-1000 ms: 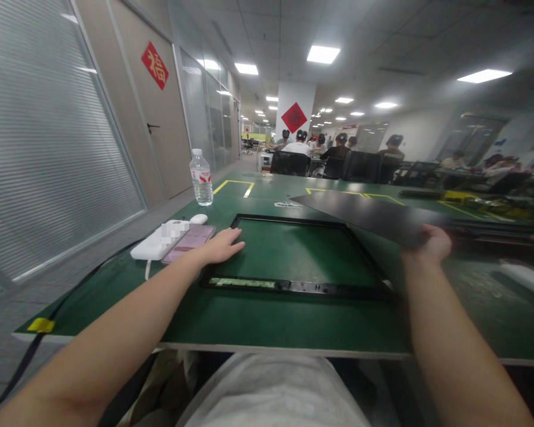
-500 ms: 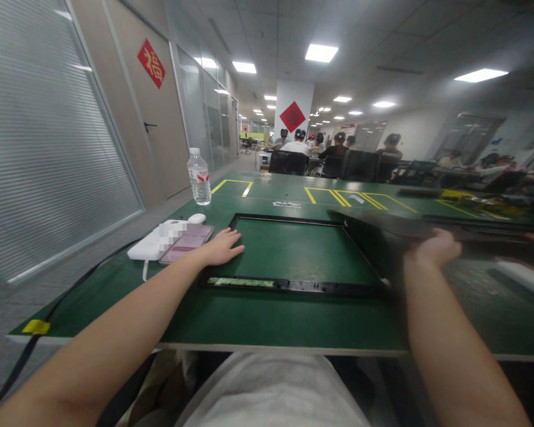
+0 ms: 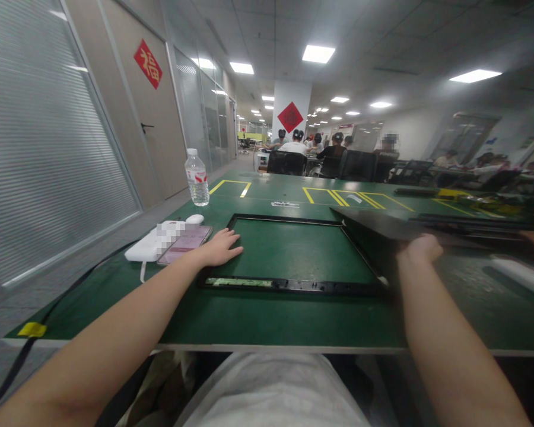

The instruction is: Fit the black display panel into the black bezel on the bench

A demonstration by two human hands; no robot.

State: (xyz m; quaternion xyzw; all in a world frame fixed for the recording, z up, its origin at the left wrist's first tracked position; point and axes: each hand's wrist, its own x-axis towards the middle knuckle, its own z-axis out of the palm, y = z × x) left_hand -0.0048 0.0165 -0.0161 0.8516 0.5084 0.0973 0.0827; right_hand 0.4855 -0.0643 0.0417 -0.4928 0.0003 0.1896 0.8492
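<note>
left hand [image 3: 220, 248] spread over hollow rectangular frame [image 3: 320, 287], right hand [image 3: 420, 250] gripping thin dark panel [image 3: 374, 222]

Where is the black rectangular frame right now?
In the head view, the black frame lies mid-picture on the green table, between the left hand at its left side and the dark panel at its right.

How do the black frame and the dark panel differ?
The black frame is an open rectangle; the dark panel is a solid sheet. The frame lies flat on the green table; the panel looks tilted. The left hand touches the frame; the right hand grips the panel. Both look dark.
</note>
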